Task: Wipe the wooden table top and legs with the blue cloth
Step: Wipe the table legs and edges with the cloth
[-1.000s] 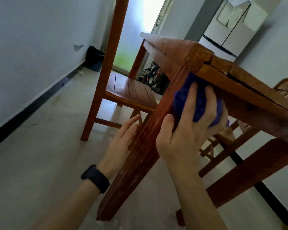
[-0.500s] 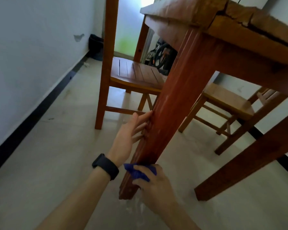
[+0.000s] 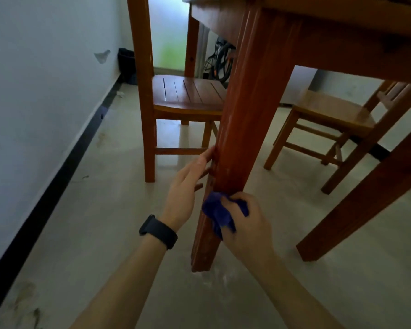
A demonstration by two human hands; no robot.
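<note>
Gripping blue cloth (image 3: 217, 212) in right hand (image 3: 247, 224), low against table leg (image 3: 242, 129), to rub it; bracing with flat, straight-fingered left hand (image 3: 185, 193).

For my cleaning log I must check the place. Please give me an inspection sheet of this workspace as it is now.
Surface: pale floor, dark smudges near the wall, whitish marks at the leg's foot.
Job's things: blue cloth pressed on the lower part of the near table leg.
Clutter: dark bin by the wall.
Grippers: left hand touches the leg's left side with straight fingers; right hand grips the cloth.
Cables: nothing seen; a dark tangle beyond the leg is too blurred to tell.
Surroundings: wooden chair behind the leg, second chair on the right, chipped patch on the wall.
</note>
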